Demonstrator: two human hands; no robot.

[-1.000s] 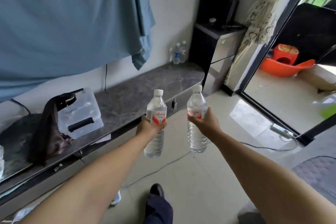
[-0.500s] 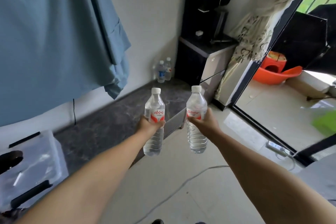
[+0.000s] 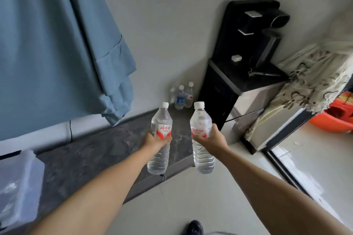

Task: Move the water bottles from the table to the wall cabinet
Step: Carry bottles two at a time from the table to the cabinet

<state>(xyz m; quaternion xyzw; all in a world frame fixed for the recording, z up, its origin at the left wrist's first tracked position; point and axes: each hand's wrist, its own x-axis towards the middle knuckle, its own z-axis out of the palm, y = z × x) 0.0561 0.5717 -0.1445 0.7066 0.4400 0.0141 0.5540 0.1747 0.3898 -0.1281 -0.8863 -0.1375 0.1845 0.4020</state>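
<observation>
Each of my hands carries a clear water bottle with a white cap and a red and white label, both upright in the air. My left hand [image 3: 155, 141] grips the left bottle [image 3: 160, 120] around its middle, over the dark marble top of the low wall cabinet [image 3: 95, 150]. My right hand [image 3: 213, 139] grips the right bottle [image 3: 200, 118] just past the cabinet's right end, above the floor. Three more bottles [image 3: 182, 96] stand together at the cabinet's far right corner against the wall.
A black water dispenser [image 3: 246, 59] stands right of the cabinet. A blue cloth [image 3: 53, 44] hangs on the wall at left. A clear plastic box [image 3: 17, 183] sits on the cabinet's left part. A patterned curtain [image 3: 305, 82] and an orange basin [image 3: 336, 120] lie at right.
I have stepped closer to the cabinet's right end; the bottles in the corner and the dispenser loom larger. Both hands still hold their bottles upright. The bag on the cabinet has left the view.
</observation>
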